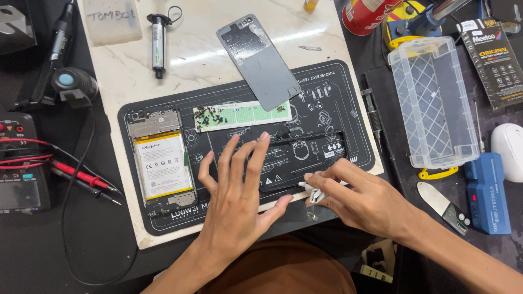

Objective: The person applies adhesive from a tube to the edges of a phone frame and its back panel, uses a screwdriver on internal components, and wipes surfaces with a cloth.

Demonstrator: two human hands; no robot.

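My left hand [238, 190] lies flat with fingers spread on a dark phone screen panel [305, 158] on the black work mat [348, 109]. My right hand [354, 196] pinches a small white wad, like a tissue or swab [312, 191], against the panel's near edge. An opened phone body [161, 163] with its white battery showing lies on the mat to the left. A grey back cover [259, 60] leans across the mat's far edge. A green strip [245, 115] holds several small dark screws.
A clear plastic box [433, 103] stands at the right, with a blue tool case [487, 193] and a metal pry tool [441, 206] near it. A multimeter [19, 163] with red probes sits at the left. A small tube [158, 43] lies at the back.
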